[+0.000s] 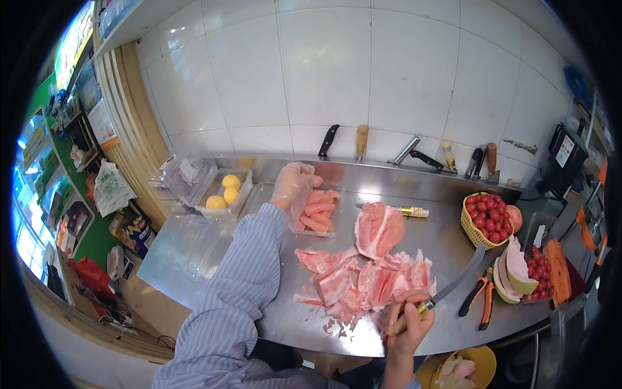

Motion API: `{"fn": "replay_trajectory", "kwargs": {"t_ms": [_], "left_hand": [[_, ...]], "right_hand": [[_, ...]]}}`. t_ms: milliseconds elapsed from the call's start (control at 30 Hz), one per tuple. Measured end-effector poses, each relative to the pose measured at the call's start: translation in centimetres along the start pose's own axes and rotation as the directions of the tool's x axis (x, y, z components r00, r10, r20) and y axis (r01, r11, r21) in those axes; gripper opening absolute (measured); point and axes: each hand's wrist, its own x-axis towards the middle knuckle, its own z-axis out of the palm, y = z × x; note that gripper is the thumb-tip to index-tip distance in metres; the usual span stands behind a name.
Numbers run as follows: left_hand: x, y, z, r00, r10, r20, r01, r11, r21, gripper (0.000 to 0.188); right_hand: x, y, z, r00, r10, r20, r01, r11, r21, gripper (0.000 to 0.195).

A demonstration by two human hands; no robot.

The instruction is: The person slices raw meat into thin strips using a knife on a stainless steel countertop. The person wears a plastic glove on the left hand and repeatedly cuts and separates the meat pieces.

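Observation:
My left hand (295,185), in a clear plastic glove, is at the upper left of a clear plastic box (313,234) holding peeled pomelo segments (319,210); whether its fingers grip a segment is hidden. My right hand (410,321), bare, grips the handle of a long curved knife (459,276), its blade pointing up and right. Between my hands lie torn pomelo membrane and pith (367,282) in a heap. A partly peeled pomelo (380,229) sits above the heap, and a smaller knife with a yellowish handle (414,212) lies beside and partly behind it.
Left on the steel counter (277,316) stands a clear box with yellow fruits (230,196). At right are a yellow basket (474,232) of cherry tomatoes, orange-and-black pliers (478,297) and pomelo rind pieces (519,267). Several knives stand along the tiled wall. A yellow bin (487,364) is below the edge.

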Motion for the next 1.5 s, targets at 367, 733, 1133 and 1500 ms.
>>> {"fn": "replay_trajectory", "kwargs": {"t_ms": [367,733,1133,1500], "left_hand": [[-1.5,-0.6,-1.2,0.795,0.564,0.223,-0.521,0.447,0.727,0.015],[-15.0,8.0,-4.3,0.734,0.515,0.442,-0.653,0.714,0.252,0.031],[-20.3,2.2,0.8,0.695,0.507,0.511,-0.716,0.422,0.556,0.045],[-19.0,9.6,5.4,0.479,0.080,0.874,-0.668,0.679,0.304,0.049]], "right_hand": [[0.0,0.1,-0.3,0.997,0.032,0.064,-0.036,0.997,0.070,0.007],[-1.1,-0.2,0.2,1.000,0.012,0.015,-0.012,1.000,0.022,0.009],[-3.9,-1.7,0.8,0.993,0.063,-0.098,-0.083,0.972,-0.220,0.003],[0.4,-1.7,-0.7,0.977,0.019,-0.210,-0.188,0.532,-0.826,0.010]]}}
